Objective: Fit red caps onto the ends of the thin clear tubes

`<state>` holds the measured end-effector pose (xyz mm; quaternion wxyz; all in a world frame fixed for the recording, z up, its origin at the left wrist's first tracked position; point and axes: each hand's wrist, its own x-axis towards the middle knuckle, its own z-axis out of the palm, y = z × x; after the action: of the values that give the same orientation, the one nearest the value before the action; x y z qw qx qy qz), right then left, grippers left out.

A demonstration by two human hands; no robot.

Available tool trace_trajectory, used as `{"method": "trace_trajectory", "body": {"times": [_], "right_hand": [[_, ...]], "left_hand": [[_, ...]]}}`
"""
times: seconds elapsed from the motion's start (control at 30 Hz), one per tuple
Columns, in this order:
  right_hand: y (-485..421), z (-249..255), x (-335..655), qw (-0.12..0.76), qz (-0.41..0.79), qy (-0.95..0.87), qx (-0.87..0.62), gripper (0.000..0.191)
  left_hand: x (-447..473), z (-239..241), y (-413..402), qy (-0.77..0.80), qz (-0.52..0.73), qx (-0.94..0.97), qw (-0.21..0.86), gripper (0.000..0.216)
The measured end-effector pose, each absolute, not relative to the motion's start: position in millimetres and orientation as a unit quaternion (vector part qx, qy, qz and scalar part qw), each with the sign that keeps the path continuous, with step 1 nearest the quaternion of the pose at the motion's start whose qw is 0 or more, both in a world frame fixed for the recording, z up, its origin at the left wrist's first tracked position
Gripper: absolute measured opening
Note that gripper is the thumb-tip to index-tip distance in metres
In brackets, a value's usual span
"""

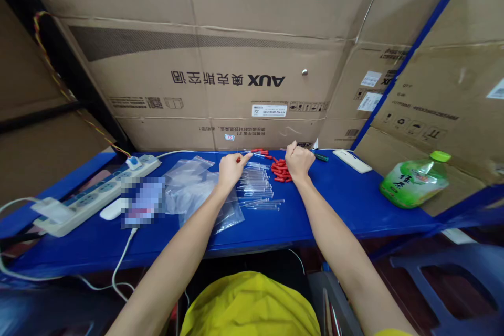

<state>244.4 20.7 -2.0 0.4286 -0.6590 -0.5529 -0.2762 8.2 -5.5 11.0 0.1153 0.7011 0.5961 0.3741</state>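
My left hand (231,170) is closed above the left edge of a pile of clear thin plastic tubes (255,181), with a bit of a small red piece (238,159) showing at its fingers. To the right, my right hand (299,160) is a fist beside a heap of red pieces (280,170); whatever its fingers hold is hidden. A dark green stick-like object (321,157) lies just right of that fist. Several more red-ended pieces (260,152) lie on the blue table behind the tubes.
Clear plastic bags (189,184) spread left of the tubes, partly under my left forearm. Farther left are a white power strip (102,189), cables and a blurred-out item (145,202). A white phone-like slab (352,161) and a green-labelled bottle (413,181) lie right. Cardboard (236,5) walls the back.
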Motion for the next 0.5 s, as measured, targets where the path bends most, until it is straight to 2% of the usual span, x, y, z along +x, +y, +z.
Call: {"method": "trace_trajectory", "body": {"times": [0.1,0.2,0.33,0.5], "right_hand": [[13.8,2.9,244.9,0.414,-0.209,-0.570,-0.678,0.062],[6.1,7.8,233.7,0.399,-0.150,-0.667,-0.611,0.053],[2.5,9.2,217.1,0.375,-0.108,-0.769,-0.506,0.042],[3.7,5.8,209.7,0.345,-0.095,-0.810,-0.464,0.032]], "left_hand": [[0.9,5.6,-0.3,0.602,0.408,0.676,0.119,0.036],[4.7,-1.3,2.2,0.593,0.434,0.665,0.131,0.015],[8.6,-9.2,6.1,0.579,0.432,0.680,0.129,0.019],[4.5,-13.0,8.7,0.540,0.429,0.717,0.102,0.021]]}}
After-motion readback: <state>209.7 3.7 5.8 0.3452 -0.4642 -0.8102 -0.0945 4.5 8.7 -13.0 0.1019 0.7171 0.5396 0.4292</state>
